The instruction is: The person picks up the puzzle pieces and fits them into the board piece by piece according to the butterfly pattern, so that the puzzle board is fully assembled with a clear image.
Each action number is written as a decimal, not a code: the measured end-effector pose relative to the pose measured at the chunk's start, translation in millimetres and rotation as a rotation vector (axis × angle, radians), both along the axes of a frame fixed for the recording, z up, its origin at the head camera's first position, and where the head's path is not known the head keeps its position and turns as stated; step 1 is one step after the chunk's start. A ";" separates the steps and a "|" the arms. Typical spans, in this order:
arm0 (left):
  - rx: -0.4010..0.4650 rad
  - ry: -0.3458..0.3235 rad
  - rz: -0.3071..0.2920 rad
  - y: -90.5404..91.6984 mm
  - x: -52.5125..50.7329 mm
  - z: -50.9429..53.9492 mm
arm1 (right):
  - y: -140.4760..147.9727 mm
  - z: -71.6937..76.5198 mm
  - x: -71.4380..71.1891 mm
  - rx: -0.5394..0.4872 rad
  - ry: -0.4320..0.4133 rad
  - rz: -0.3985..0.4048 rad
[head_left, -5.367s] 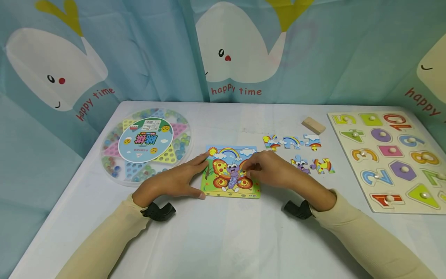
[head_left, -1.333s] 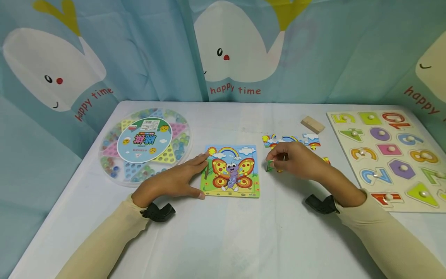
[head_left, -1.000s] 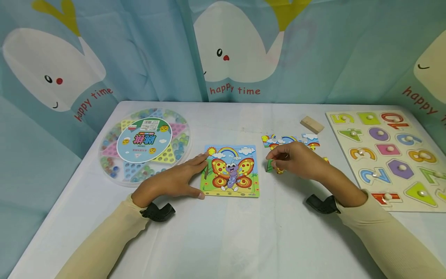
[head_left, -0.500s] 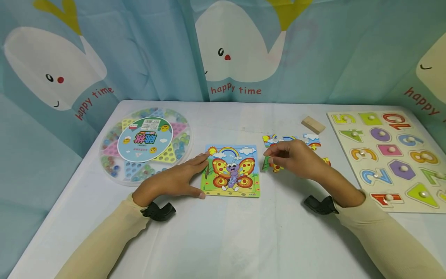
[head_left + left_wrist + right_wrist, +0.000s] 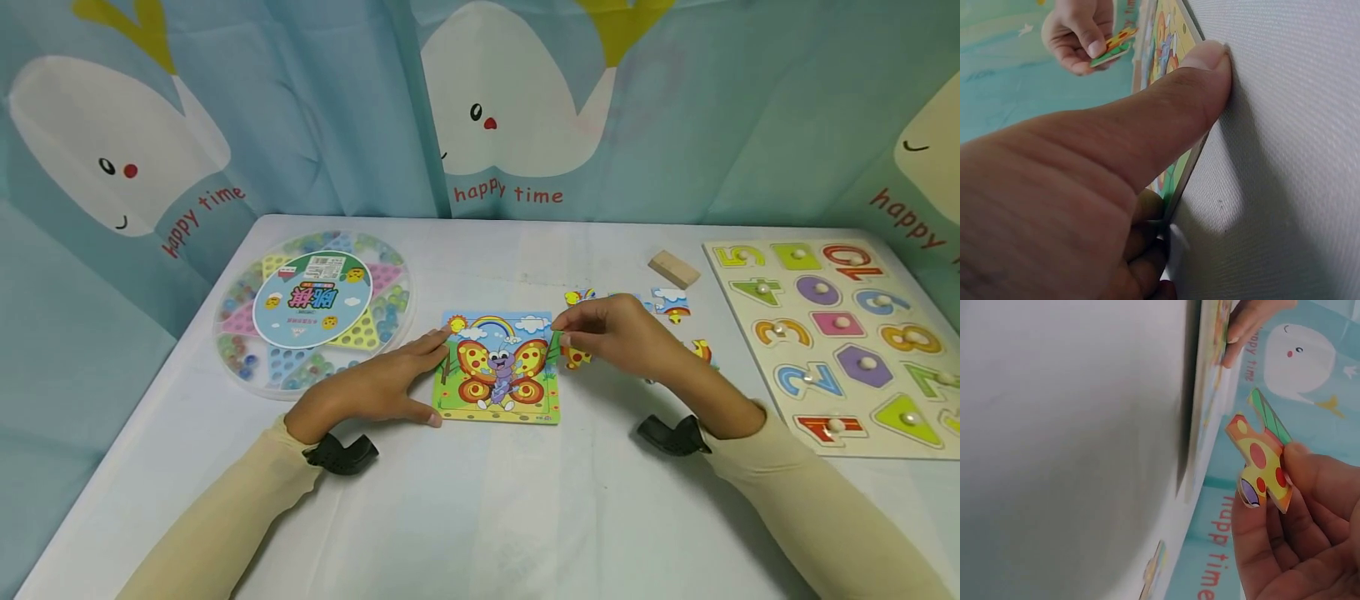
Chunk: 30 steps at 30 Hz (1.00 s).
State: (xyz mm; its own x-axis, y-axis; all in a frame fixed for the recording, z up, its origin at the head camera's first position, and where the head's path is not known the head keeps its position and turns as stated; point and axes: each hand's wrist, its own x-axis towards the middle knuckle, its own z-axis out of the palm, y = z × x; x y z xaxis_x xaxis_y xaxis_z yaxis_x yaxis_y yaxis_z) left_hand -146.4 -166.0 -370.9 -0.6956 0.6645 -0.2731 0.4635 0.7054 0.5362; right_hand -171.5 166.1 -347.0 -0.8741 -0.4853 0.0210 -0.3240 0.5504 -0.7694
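Nearest, on the white tablecloth, the left hand rests at the left edge of a butterfly picture board, fingers mostly straight, thumb tip on its near left corner; it steadies the board rather than grasping it. The board looks flat, stiff and light, likely to slide on cloth if nothing braces an edge. Just above its right edge, the right hand pinches one puzzle piece between thumb and fingers, nearly closed and tilted, clear of the surface. That piece, spotted red on yellow with a green strip, seems light and rigid, thin as stiff card or wood (the pale cut edge hints at wood, though I cannot be sure). Its narrow necks and tabs look the likeliest parts to chip, so the broad body is the safer place to hold, by opposite edges; the printed face may be a little slick. Farther right lie other loose pieces, including a wing piece and, beyond it, a cloud piece; lying flat, such thin pieces probably lift best by a fingertip under an edge. Beyond them sits a wooden block.
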 end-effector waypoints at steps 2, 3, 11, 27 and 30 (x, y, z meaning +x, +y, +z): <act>0.003 -0.004 0.001 0.2 -0.2 0.5 | -2.7 0.2 -1.2 -0.007 -0.019 0.024; 0.005 -0.007 0.001 0.2 -0.3 0.7 | -4.0 0.0 -2.3 -0.013 -0.030 0.042; 0.015 -0.015 0.003 1.1 -1.2 -0.6 | -15.5 -1.1 -6.6 -0.035 -0.036 0.117; 0.024 -0.017 0.007 0.1 -1.8 -0.5 | -46.9 -1.8 -8.0 -0.058 0.005 0.179; 0.024 -0.022 0.015 0.0 -1.4 -0.5 | -52.2 -2.8 -8.0 -0.047 -0.014 0.168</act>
State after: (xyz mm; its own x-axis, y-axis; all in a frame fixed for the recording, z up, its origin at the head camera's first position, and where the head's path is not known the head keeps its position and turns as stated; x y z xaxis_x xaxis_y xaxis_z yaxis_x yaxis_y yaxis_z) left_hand -147.8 -166.0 -371.3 -0.6995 0.6607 -0.2723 0.4408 0.6988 0.5634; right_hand -179.5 113.9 -349.9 -0.7814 -0.6230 0.0351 -0.3971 0.4532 -0.7980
